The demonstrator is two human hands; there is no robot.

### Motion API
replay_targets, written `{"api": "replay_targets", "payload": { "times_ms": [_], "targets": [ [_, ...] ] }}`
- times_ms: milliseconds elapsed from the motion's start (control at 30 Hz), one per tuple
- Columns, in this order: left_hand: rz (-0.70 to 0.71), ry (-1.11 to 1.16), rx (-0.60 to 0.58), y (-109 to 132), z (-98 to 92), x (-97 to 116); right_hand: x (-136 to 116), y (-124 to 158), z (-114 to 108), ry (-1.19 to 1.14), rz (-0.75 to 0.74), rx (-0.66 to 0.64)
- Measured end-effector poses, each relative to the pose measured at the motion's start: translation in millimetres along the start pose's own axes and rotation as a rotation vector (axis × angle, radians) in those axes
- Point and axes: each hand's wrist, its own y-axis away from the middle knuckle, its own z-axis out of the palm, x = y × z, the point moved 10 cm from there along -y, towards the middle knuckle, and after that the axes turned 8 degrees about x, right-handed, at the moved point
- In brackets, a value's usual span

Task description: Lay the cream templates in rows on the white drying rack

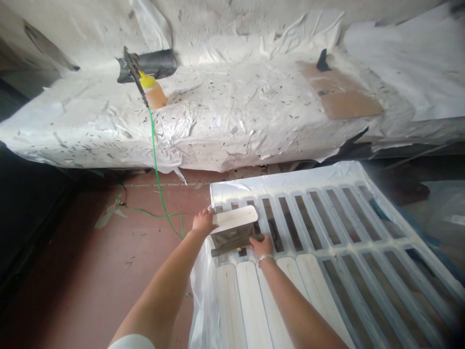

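A white slatted frame (327,213) lies on a plastic sheet on the floor, with several flat white slats (250,300) fitted into its near left part. My left hand (203,222) grips the left end of a white slat (235,217) that rests on a dark grey block (232,236) at the frame's upper left corner. My right hand (262,245) is closed on the block's lower right corner; a bracelet sits on that wrist.
A long bench covered in torn white plastic (225,121) runs across the back. On it stand a glue bottle with a yellow cap (154,92), a dark tool (145,65), and a brown cardboard piece (341,94). A green cord (157,169) hangs down to the red floor.
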Motion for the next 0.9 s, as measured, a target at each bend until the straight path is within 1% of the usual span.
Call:
{"api": "replay_targets", "payload": {
  "times_ms": [67, 133, 167, 200, 233, 300, 333, 367, 400, 433, 467, 500, 567, 600, 667, 733, 800, 900],
  "targets": [
    [0.052, -0.002, -0.012, -1.9, -4.8, 5.8, -27.2, 10.2, -17.5, -0.002, -0.214, 0.085],
    [0.102, 0.048, -0.027, 7.8, -8.8, 11.7, -59.3, 28.9, -35.4, -0.046, -0.423, 0.076],
    [0.122, 0.112, -0.028, 17.1, -11.8, 14.8, -71.4, 36.4, -42.7, -0.103, -0.463, 0.035],
    [0.125, 0.206, -0.021, 28.9, -16.0, 17.1, -79.1, 40.4, -47.2, -0.183, -0.441, -0.033],
    [0.11, 0.329, -0.022, 43.2, -19.9, 19.0, -83.3, 41.8, -47.7, -0.271, -0.375, -0.121],
    [0.04, 0.647, -0.054, 76.6, -24.6, 23.2, -85.2, 41.9, -37.6, -0.408, -0.204, -0.298],
    [0.001, 0.828, -0.114, 94.9, -22.9, 27.9, -83.1, 41.3, -28.3, -0.428, -0.13, -0.363],
    [-0.022, 1.017, -0.149, 111.8, -23.7, 33.3, -79.4, 39.5, -18.6, -0.408, -0.087, -0.384],
    [-0.056, 1.185, -0.147, 125.8, -26.0, 35.0, -74.2, 36.8, -8.4, -0.343, -0.078, -0.368],
    [-0.114, 1.298, -0.123, 136.4, -26.6, 31.3, -68.6, 34.2, 2.6, -0.243, -0.101, -0.327],
    [-0.188, 1.361, -0.074, 143.7, -26.0, 22.5, -63.1, 33.3, 16.1, -0.116, -0.146, -0.288],
    [-0.276, 1.377, -0.02, 148.1, -23.7, 10.2, -58.3, 34.7, 32.2, 0.02, -0.206, -0.263],
    [-0.411, 1.339, 0.058, 148.2, -18.4, -14.6, -50.2, 42.8, 68.0, 0.254, -0.33, -0.264],
    [-0.437, 1.316, 0.074, 143.5, -16.8, -23.3, -46.9, 47.5, 83.7, 0.336, -0.38, -0.272],
    [-0.435, 1.284, 0.071, 127.6, -14.9, -32.3, -43.2, 52.7, 101.9, 0.424, -0.439, -0.242],
    [-0.412, 1.257, 0.034, 108.9, -11.2, -32.2, -41.3, 52.0, 107.2, 0.459, -0.447, -0.192],
    [-0.402, 1.244, -0.011, 91.9, -4.3, -27.7, -41.2, 48.2, 107.5, 0.498, -0.445, -0.153],
    [-0.399, 1.164, -0.037, 70.5, 7.2, -24.4, -47.2, 45.3, 113.7, 0.716, -0.519, -0.156]
  ]
}}
